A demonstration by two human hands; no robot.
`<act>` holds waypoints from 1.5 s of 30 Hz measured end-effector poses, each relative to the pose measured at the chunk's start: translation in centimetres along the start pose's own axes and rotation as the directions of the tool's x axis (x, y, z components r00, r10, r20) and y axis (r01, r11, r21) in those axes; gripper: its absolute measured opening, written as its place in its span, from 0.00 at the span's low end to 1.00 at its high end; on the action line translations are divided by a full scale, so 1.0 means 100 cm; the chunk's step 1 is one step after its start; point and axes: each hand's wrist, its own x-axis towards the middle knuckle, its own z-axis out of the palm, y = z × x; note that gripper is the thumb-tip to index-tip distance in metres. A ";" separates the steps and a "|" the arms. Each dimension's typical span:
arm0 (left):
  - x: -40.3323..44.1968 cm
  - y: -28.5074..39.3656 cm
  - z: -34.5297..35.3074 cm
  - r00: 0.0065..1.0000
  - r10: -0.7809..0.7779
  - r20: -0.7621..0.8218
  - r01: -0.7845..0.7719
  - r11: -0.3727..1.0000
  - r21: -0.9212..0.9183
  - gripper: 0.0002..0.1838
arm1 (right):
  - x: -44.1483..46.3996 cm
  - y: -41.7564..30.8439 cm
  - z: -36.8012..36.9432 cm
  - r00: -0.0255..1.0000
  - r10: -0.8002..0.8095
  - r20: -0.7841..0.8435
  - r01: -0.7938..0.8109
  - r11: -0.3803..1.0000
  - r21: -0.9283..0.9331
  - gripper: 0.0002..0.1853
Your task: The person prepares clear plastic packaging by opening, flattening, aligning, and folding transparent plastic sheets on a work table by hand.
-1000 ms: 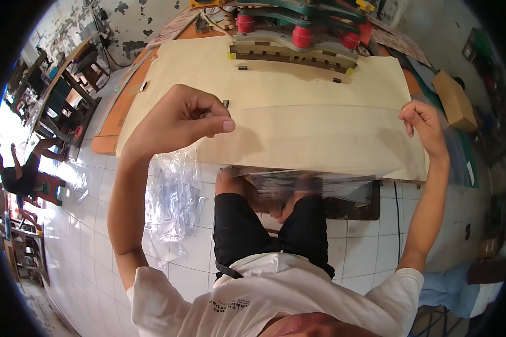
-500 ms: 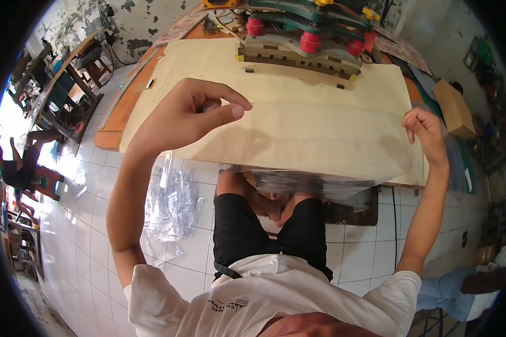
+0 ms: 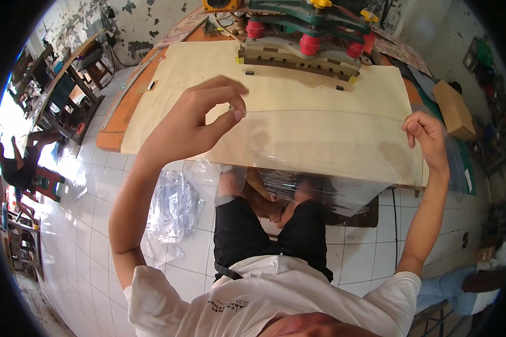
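Observation:
A clear plastic sheet [image 3: 320,132] stretches between my hands over the cream-coloured board on the table, its lower part hanging past the front edge above my legs. With thumb and index finger, my left hand [image 3: 202,121] pinches the sheet's far left corner; the other fingers are curled loosely. At the sheet's right end, my right hand [image 3: 424,132] is closed on its far corner, the fingers folded in. Beyond the sheet stands a green machine [image 3: 309,28] with red knobs and a long metal bar [image 3: 298,64] across its front.
The cream board [image 3: 180,67] covers most of the orange table [image 3: 109,135]. Crumpled clear plastic [image 3: 171,208] lies on the tiled floor at left. A cardboard box [image 3: 454,109] is at the right. Another person [image 3: 17,165] sits far left, near a red-and-green stool [image 3: 46,182].
My left hand has closed its thumb and index finger on the plastic and shifted slightly. The sheet's far edge has risen taut between my hands, and its near part hangs differently.

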 end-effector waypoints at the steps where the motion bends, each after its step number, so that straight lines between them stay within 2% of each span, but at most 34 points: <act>1: -0.002 -0.002 0.002 0.994 -0.098 0.055 0.106 0.982 -0.156 0.08 | -0.001 0.000 0.000 1.000 -0.007 0.000 0.007 1.000 0.001 0.18; 2: -0.002 -0.003 0.003 0.975 -0.186 0.125 0.216 0.929 -0.301 0.07 | -0.001 -0.001 -0.001 1.000 -0.013 0.001 0.013 1.000 0.003 0.18; 3: -0.003 -0.003 0.003 0.975 -0.185 0.125 0.215 0.929 -0.302 0.07 | -0.002 -0.002 0.000 1.000 -0.013 0.000 0.013 1.000 0.002 0.18; 5: -0.003 -0.001 0.004 0.923 -0.320 0.216 0.385 0.810 -0.443 0.08 | -0.003 -0.003 0.000 1.000 -0.008 -0.001 0.008 1.000 -0.001 0.18; 14: -0.004 -0.003 0.003 0.911 -0.321 0.260 0.413 0.718 -0.560 0.07 | -0.005 0.000 -0.001 1.000 0.002 -0.001 -0.002 1.000 0.000 0.17; 27: -0.005 -0.008 0.001 0.923 -0.345 0.171 0.381 0.751 -0.540 0.09 | 0.000 0.000 0.008 1.000 0.014 -0.019 -0.014 1.000 0.016 0.16; 29: -0.004 -0.010 -0.001 0.917 -0.373 0.145 0.393 0.772 -0.499 0.09 | 0.002 -0.001 0.010 0.997 0.074 0.020 -0.076 0.994 0.074 0.15; 33: -0.003 -0.023 -0.001 0.911 -0.403 0.082 0.391 0.788 -0.475 0.08 | 0.008 -0.004 0.022 0.992 0.123 0.011 -0.123 0.991 0.042 0.15; 37: 0.001 -0.030 -0.004 0.890 -0.444 0.106 0.443 0.784 -0.434 0.09 | 0.019 0.000 0.030 0.990 0.135 0.050 -0.137 0.990 0.036 0.13; 39: 0.002 -0.033 -0.002 0.843 -0.514 0.157 0.530 0.745 -0.404 0.09 | 0.025 0.012 0.035 0.989 0.133 0.069 -0.136 0.990 0.047 0.13; 43: 0.000 -0.051 0.009 0.833 -0.528 0.163 0.547 0.746 -0.380 0.09 | 0.032 0.036 0.046 0.979 0.170 0.111 -0.179 0.981 0.076 0.12; 45: -0.002 -0.058 0.014 0.845 -0.507 0.171 0.534 0.786 -0.310 0.08 | 0.032 0.041 0.050 0.975 0.188 0.115 -0.198 0.977 0.084 0.12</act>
